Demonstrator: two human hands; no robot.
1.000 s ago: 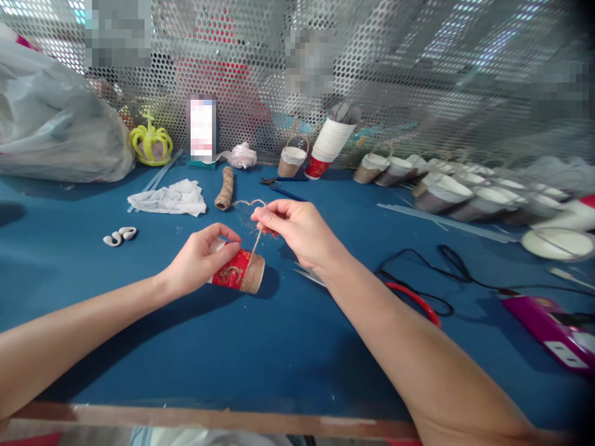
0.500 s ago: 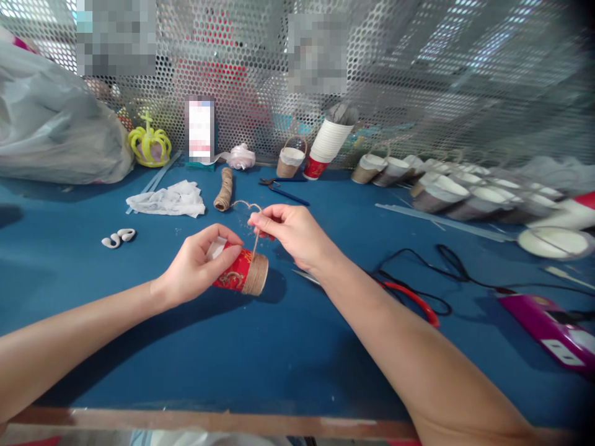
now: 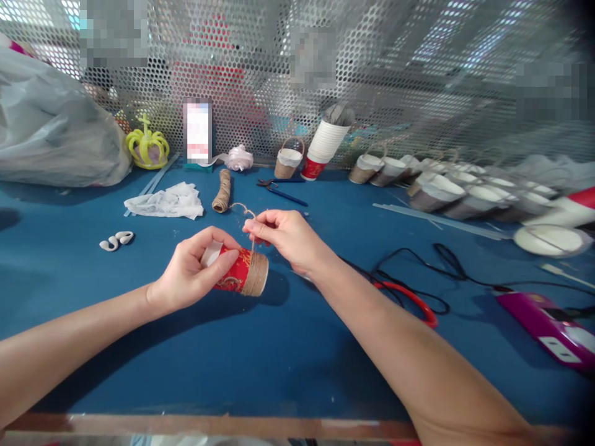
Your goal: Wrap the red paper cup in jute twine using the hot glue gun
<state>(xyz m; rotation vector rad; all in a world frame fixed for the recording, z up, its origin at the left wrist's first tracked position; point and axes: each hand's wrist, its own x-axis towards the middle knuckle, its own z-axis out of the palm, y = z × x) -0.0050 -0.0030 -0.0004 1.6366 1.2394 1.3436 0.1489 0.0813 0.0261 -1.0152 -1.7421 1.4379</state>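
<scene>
Forearms (image 3: 86, 334) angled inward, left hand (image 3: 195, 267) gripping sideways red cup (image 3: 240, 270), right hand (image 3: 284, 236) beside it, fingers (image 3: 260, 231) pinching twine (image 3: 253, 244)

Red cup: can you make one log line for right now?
left hand: holds red cup sideways; right hand: pinches twine strand; wrapped twine: around one end of cup; twine roll: on blue table

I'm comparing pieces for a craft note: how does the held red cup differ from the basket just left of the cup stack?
The cup is on its side in the left hand; the basket stands upright on the table. Twine covers only one end of the cup, leaving red showing; the basket's visible wall is brown below its white lining. The basket has a looped handle; none shows on the cup. Both are partly brown.
</scene>
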